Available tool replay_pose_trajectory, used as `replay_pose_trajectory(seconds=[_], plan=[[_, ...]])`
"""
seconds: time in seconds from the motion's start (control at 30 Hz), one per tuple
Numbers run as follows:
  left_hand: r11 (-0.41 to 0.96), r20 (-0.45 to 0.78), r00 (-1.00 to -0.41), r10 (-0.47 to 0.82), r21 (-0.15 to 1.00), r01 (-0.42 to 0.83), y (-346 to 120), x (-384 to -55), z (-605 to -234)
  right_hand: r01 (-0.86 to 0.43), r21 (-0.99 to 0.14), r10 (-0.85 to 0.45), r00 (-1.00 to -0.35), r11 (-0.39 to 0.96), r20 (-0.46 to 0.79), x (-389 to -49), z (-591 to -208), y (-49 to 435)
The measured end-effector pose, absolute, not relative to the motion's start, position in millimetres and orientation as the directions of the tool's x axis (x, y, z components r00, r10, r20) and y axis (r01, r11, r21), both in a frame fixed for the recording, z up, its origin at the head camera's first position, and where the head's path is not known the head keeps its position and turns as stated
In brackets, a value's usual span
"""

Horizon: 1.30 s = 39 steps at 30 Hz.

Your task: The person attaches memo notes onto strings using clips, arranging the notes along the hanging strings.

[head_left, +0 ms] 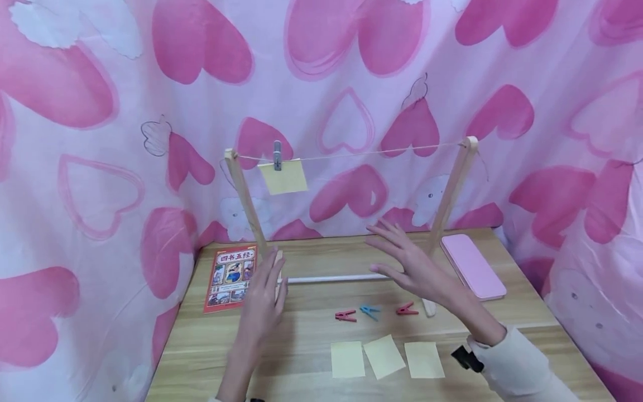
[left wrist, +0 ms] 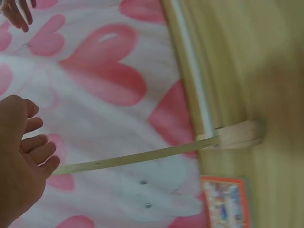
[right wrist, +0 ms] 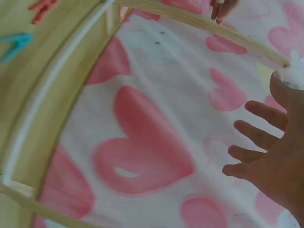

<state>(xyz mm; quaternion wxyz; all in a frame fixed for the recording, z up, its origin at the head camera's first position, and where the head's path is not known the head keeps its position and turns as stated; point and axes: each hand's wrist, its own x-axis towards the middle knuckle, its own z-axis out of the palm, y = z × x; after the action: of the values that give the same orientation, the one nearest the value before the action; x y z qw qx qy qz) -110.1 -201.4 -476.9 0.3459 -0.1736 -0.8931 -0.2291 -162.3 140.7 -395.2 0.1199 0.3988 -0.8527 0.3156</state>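
Note:
My left hand (head_left: 260, 304) is held near the left post (head_left: 246, 198) of a wooden stand, its fingers loosely extended and holding nothing. By the right post (head_left: 452, 190), my right hand (head_left: 409, 265) hovers with fingers spread, also holding nothing; the right wrist view shows the same hand (right wrist: 278, 142) with parted fingers. A string (head_left: 361, 153) runs between the post tops. On its left part, a grey clothespin (head_left: 277, 156) clips a yellow paper note (head_left: 285, 178). Two red clothespins (head_left: 345, 316) and a blue clothespin (head_left: 369, 311) lie on the table, behind three yellow notes (head_left: 348, 360).
A white rod (head_left: 336, 278) joins the stand's feet low across the table (head_left: 301, 346). At the left lies a red-bordered booklet (head_left: 231, 279), partly behind my left hand. A pink flat case (head_left: 473, 267) lies at the right. Heart-printed curtain (head_left: 346, 50) hangs behind.

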Motion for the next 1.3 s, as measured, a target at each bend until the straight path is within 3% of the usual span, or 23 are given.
replay_pose_trajectory(seconds=[0.17, 0.47, 0.8, 1.1, 1.3], plan=[[0.862, 0.585, -0.789, 0.189, 0.286, 0.418, -193.3, -94.3, -517.0, -0.751, -0.456, -0.581, -0.659, 0.478, 0.477, -159.7, -425.6, 145.7], [0.869, 0.404, -0.889, 0.215, 0.336, 0.363, -160.5, -71.1, -582.5, -0.689, -0.514, -0.521, -0.724, 0.511, 0.452, -151.7, -474.8, 146.7], [0.771, 0.077, -0.963, 0.259, 0.584, 0.254, -142.3, -57.8, -614.9, -0.709, -0.506, -0.528, -0.704, 0.491, 0.475, -160.1, -504.9, 142.1], [0.792, 0.314, -0.909, 0.275, 0.462, 0.399, -136.4, -54.0, -646.0, -0.646, -0.561, -0.523, -0.758, 0.518, 0.389, -160.2, -518.1, 134.7], [0.682, 0.379, -0.890, 0.254, 0.582, 0.443, -138.5, -55.4, -651.9, -0.609, -0.566, -0.521, -0.786, 0.555, 0.334, -161.0, -543.8, 122.1]])
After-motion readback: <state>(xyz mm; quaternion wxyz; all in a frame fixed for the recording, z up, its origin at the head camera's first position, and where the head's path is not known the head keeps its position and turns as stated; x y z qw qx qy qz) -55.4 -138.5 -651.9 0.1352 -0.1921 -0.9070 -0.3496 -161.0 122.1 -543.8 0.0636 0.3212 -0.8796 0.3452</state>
